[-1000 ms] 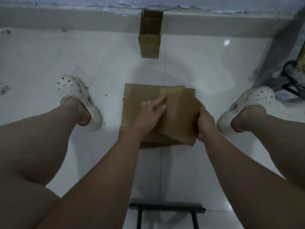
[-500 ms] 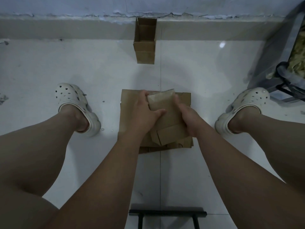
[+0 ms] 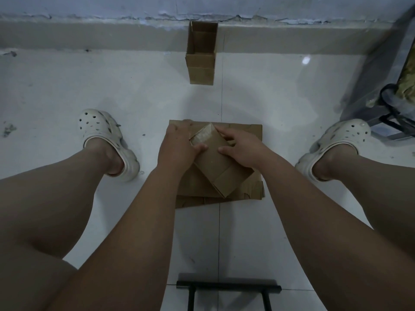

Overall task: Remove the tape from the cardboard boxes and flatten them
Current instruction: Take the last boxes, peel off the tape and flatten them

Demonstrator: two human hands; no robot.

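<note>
Centre frame, left hand and right hand curl fingers round a small box; peeling its tape looks next.

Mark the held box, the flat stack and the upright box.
held box (image 3: 215,162), head view, top face
flat stack (image 3: 256,130), head view, far right corner
upright box (image 3: 200,60), head view, near wall

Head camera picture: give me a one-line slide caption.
Left hand and right hand grip a small box over a stack of flattened cardboard; an open box stands by the wall.
</note>
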